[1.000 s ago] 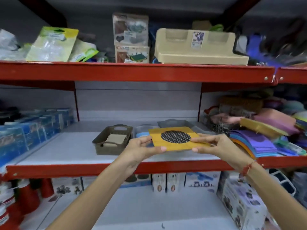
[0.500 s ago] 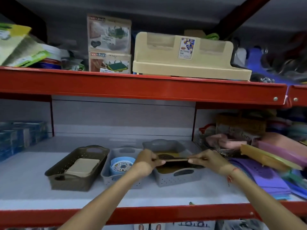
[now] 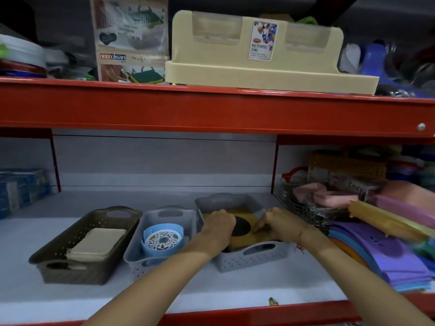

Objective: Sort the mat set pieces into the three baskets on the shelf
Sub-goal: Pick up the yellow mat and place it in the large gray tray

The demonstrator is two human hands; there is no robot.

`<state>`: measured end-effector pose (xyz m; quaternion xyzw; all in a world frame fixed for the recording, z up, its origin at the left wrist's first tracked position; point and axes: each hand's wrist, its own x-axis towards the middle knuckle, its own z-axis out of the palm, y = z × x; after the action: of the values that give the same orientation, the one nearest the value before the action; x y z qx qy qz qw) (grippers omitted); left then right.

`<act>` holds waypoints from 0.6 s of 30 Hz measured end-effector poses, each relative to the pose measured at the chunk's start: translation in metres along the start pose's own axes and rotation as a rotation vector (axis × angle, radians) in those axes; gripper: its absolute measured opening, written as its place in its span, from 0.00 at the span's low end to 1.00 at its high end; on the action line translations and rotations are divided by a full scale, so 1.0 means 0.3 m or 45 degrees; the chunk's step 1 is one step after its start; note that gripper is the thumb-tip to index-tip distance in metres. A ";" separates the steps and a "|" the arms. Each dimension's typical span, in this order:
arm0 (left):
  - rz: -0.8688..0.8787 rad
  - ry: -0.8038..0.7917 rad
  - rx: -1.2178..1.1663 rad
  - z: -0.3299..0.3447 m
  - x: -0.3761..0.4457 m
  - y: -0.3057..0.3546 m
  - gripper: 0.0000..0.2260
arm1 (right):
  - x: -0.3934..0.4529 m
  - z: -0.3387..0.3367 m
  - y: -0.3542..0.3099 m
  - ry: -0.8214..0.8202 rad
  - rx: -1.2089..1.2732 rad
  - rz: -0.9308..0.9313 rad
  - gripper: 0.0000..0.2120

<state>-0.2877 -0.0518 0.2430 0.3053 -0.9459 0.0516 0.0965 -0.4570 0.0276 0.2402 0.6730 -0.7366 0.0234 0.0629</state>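
Left hand (image 3: 217,228), right hand (image 3: 277,223) pinching yellow mat (image 3: 244,234) edges (black centre) between them, inside grey basket (image 3: 249,257).

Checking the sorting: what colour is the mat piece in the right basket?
Yellow with a dark mesh circle in its middle, seen in the head view.

Three baskets are lined up side by side on the grey shelf (image 3: 70,300). On the left, a brown perforated basket (image 3: 87,243) is loaded with a stack of flat beige rectangular mats (image 3: 96,243). In the middle grey basket (image 3: 150,257), round light-blue mats (image 3: 162,241) with a patterned white centre are stacked. The right grey basket (image 3: 247,255), set a bit further back, is filled by a yellow square mat (image 3: 244,234) with a dark round mesh centre, lying roughly flat.
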 end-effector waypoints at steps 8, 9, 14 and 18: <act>0.020 0.023 -0.158 0.021 0.017 -0.027 0.14 | 0.022 0.013 -0.026 0.016 -0.057 0.118 0.15; 0.007 0.049 -0.287 0.019 0.011 -0.050 0.14 | 0.026 0.013 -0.030 0.027 -0.012 0.136 0.16; -0.232 0.176 -0.946 -0.072 -0.084 -0.206 0.16 | 0.068 -0.037 -0.124 0.326 0.735 0.275 0.12; -0.517 -0.017 -1.184 -0.164 -0.172 -0.383 0.25 | 0.144 -0.105 -0.323 0.282 1.765 0.357 0.11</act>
<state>-0.1717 -0.1077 0.2845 0.4082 -0.7910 -0.3967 0.2243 -0.3625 -0.0203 0.2721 0.4508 -0.6210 0.5621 -0.3084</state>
